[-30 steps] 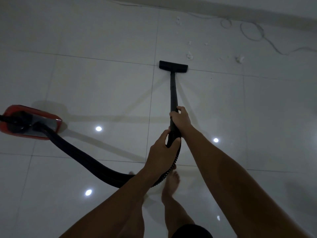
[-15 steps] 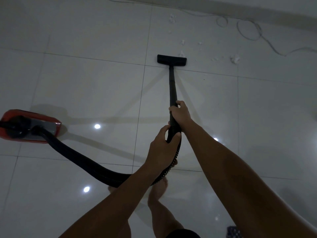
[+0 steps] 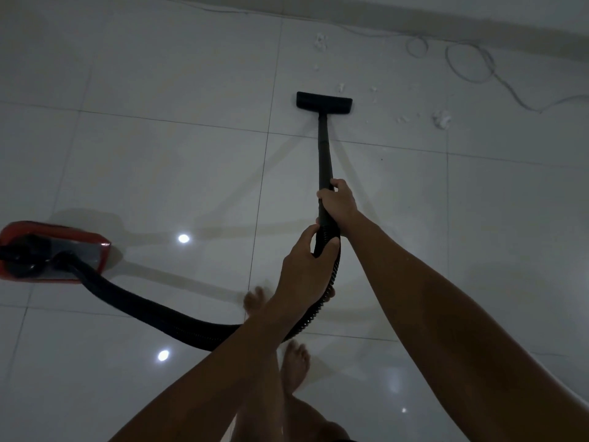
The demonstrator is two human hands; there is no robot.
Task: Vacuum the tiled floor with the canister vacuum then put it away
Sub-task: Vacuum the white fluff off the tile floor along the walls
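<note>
A black wand (image 3: 324, 151) runs from my hands to a flat black floor nozzle (image 3: 323, 104) lying on the white tiled floor (image 3: 159, 173). My right hand (image 3: 338, 204) grips the wand higher up. My left hand (image 3: 306, 269) grips the handle end where the ribbed black hose (image 3: 153, 306) joins. The hose curves left to the red canister vacuum (image 3: 51, 252) at the left edge. Small white scraps of debris (image 3: 441, 119) lie right of the nozzle, with more beyond it.
A thin grey cable (image 3: 471, 63) loops on the floor at the far right near the wall base (image 3: 414, 20). My bare feet (image 3: 294, 366) stand below my hands. Ceiling lights reflect in the glossy tiles.
The nozzle slid forward over a tile joint and covered a scrap that lay just ahead of it. I stepped forward; one foot now shows left of my left wrist.
</note>
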